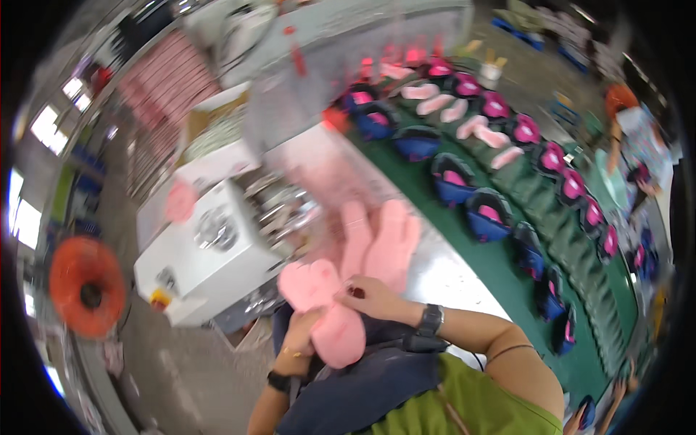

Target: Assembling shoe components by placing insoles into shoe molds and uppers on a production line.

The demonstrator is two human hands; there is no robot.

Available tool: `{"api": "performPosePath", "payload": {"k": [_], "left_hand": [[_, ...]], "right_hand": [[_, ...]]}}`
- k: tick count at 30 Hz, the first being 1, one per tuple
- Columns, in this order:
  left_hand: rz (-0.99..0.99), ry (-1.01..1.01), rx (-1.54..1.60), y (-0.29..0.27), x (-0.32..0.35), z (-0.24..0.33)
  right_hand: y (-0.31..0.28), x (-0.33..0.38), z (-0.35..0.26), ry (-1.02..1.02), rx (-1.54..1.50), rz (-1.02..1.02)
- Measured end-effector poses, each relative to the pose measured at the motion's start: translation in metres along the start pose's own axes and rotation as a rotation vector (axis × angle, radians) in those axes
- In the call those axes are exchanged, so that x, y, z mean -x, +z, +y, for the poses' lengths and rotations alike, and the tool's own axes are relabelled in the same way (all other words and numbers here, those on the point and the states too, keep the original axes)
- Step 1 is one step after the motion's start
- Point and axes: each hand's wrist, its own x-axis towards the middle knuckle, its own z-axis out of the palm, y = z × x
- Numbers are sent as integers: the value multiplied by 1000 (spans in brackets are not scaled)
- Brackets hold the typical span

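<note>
In my left hand (299, 333) I hold soft pink insoles (341, 337) in front of my body, the fingers closed round their narrow middle. More than one seems to be in the bunch, as their upper ends fan apart. My right hand (377, 297) is closed too, its fingertips pinching the right edge of these insoles. A small dark red patch shows among its curled fingers; I cannot make out what it is. Just beyond, more pink insoles (391, 243) lie side by side on the metal tabletop (453, 272), close to the right hand.
A white machine (210, 254) with a shiny metal mechanism (286, 214) stands at my left. To the right, a green conveyor belt (464, 268) carries blue-and-pink shoe uppers (489, 214) and loose insoles. An orange fan (87, 286) stands far left; another person (641, 148) is far right.
</note>
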Motion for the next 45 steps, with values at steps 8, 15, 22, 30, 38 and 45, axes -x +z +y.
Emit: {"api": "performPosePath", "payload": {"k": [8, 15, 22, 30, 38, 45], "left_hand": [[-34, -110, 373, -26, 45, 5], [-52, -153, 372, -34, 61, 5], [54, -125, 284, -56, 50, -10], [90, -90, 349, -43, 66, 2], [57, -58, 164, -65, 56, -21], [40, -149, 219, -34, 34, -14]], "right_hand": [[14, -110, 32, 9, -152, 427], [-2, -166, 41, 68, -107, 464], [-50, -137, 20, -236, 472, 594], [-7, -181, 23, 88, 199, 383], [-67, -212, 31, 211, -266, 480], [-223, -93, 82, 128, -258, 1041]]}}
